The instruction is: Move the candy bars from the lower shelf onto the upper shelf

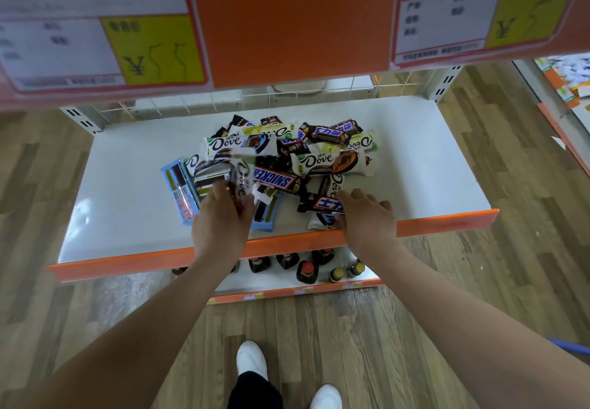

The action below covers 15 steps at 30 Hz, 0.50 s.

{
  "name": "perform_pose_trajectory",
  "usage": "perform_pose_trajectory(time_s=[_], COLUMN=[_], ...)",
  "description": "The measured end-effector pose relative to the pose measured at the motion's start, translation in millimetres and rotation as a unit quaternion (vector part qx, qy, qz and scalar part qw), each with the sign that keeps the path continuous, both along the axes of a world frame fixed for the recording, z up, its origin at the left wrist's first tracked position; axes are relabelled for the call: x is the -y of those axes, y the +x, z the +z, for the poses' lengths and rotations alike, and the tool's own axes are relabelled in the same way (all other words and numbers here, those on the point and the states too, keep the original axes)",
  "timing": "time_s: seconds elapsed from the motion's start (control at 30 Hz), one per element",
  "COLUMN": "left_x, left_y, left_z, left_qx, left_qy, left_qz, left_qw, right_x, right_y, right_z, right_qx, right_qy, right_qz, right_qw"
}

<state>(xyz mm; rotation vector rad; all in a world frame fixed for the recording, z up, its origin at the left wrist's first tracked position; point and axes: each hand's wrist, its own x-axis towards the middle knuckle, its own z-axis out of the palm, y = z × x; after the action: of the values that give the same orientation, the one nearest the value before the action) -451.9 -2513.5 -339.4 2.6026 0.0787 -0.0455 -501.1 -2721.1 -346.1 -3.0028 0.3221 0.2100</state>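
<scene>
Left hand (220, 217) grips a Dove bar (241, 179), fingers curled round it, above the candy pile (287, 159) on the white lower shelf (127, 191). Right hand (367, 217) open, fingers on a Snickers (322, 206) near the front edge.

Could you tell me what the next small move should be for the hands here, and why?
Probably lift the left hand up toward the upper shelf: it already grips a Dove bar above the pile, while the right hand is open and only reaching for a bar.
</scene>
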Motion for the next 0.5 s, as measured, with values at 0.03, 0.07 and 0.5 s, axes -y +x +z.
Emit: perform_pose_trajectory(time_s=[0.03, 0.07, 0.5], left_x=[4, 7, 9], left_y=[2, 4, -4], left_z=[2, 3, -16], left_qx=[-0.027, -0.055, -0.087], left_qy=[-0.053, -0.097, -0.063], left_qz=[0.048, 0.081, -0.102], left_qw=[0.997, 0.99, 0.989], right_x=[0, 0, 0], right_y=[0, 0, 1], right_z=[-1, -1, 0], right_qx=[0.001, 0.002, 0.036], right_qy=[-0.003, -0.004, 0.005], right_qz=[-0.001, -0.003, -0.002], right_qw=[1.0, 1.0, 0.999])
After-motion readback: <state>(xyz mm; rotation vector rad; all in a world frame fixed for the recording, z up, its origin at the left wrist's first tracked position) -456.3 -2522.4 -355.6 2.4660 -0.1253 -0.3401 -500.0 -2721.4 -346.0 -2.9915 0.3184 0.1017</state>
